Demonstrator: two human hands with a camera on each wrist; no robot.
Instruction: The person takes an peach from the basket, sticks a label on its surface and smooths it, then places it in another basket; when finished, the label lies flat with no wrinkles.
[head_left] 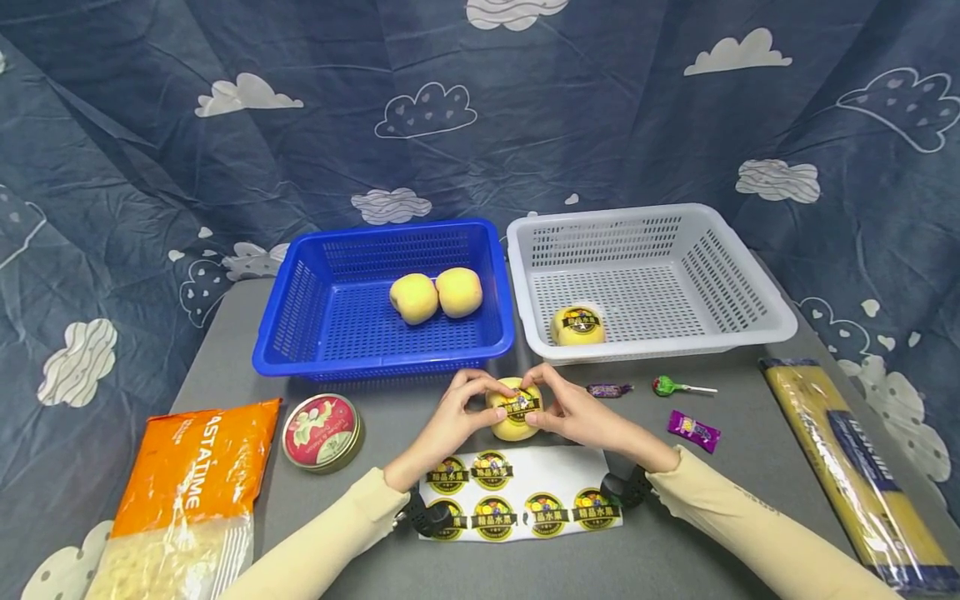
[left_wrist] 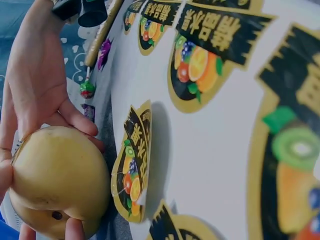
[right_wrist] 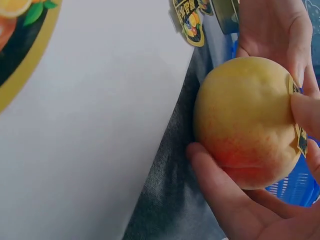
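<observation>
A yellow peach [head_left: 510, 429] is between my two hands, just behind the sticker sheet [head_left: 525, 483]. My left hand [head_left: 461, 408] grips its left side, with curled fingers and thumb at the fruit. From the other side my right hand [head_left: 573, 412] pinches it, fingertips at the edge of a black-and-gold fruit sticker [head_left: 521, 406]. That sticker lies on the upper face of the peach, and its edge stands a little off the skin in the right wrist view. On the sheet, one sticker [left_wrist: 132, 165] curls up from the white backing in the left wrist view.
A blue basket [head_left: 382, 364] holds two plain peaches [head_left: 437, 296]; a white basket [head_left: 660, 343] holds one stickered peach [head_left: 577, 327]. Left are a round tin [head_left: 321, 429] and an orange pasta bag [head_left: 198, 475]. Right lie candies [head_left: 693, 430], a lollipop [head_left: 665, 386] and a spaghetti pack [head_left: 855, 467].
</observation>
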